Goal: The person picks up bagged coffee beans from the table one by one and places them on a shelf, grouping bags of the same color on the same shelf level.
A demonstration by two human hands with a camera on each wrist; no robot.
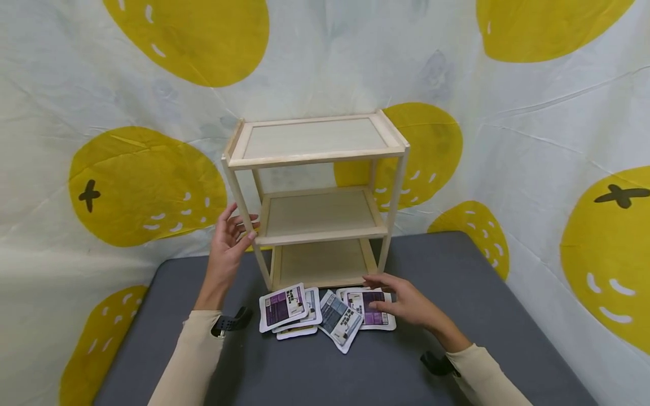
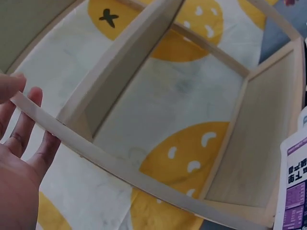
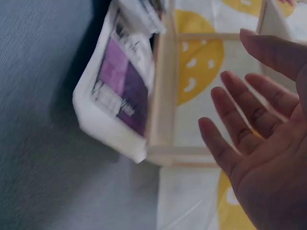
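The shelf was grasped at its front left post by the left grip. The right grip — released — was held near the packets on the worktop.

Two hands are shown: one left hand and one right hand. Two sleeves and two wrist straps can be counted. One rack is seen, by which three shelves and four posts are made up. At least six packets can be made out: three at the left, at least one in the middle, two at the right; the exact total is hidden by overlap. One table is shown. At least seven printed yellow fruits are counted, two of them marked with dark crosses.
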